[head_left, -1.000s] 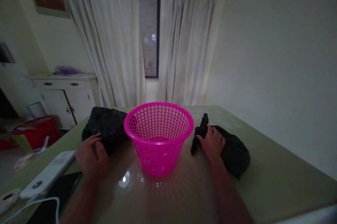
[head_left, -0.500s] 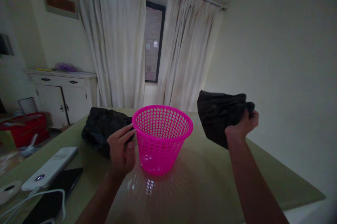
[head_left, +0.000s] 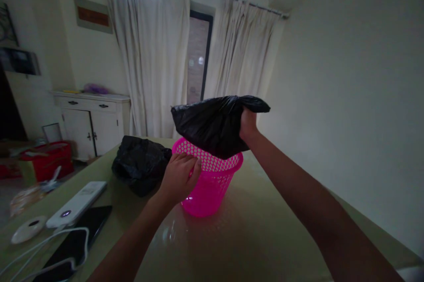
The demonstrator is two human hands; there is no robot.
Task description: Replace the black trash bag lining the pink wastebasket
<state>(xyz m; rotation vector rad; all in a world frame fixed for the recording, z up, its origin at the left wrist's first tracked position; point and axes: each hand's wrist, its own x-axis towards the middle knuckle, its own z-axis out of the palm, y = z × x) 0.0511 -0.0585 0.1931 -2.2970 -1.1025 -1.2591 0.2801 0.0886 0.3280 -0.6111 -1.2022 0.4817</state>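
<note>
A pink plastic wastebasket with a holed wall stands upright on the table. My left hand is closed at its near left rim, fingers curled over the edge and thumb toward the front. Above the opening, a black plastic bag hangs from my right hand, which is closed around its gathered right end. The bag covers much of the far rim and spreads leftward. Left of the basket lies a second black plastic bag, crumpled and touched by neither hand.
On the table's left side are a white power bank, a dark phone under a white cable, and a round white object. The glossy table reaches toward the wall at right. A white cabinet stands behind.
My right hand has brought the black bag leftward, from beside the basket to over its opening. My left hand has gone from touching the rim with extended fingers to curling over it.
</note>
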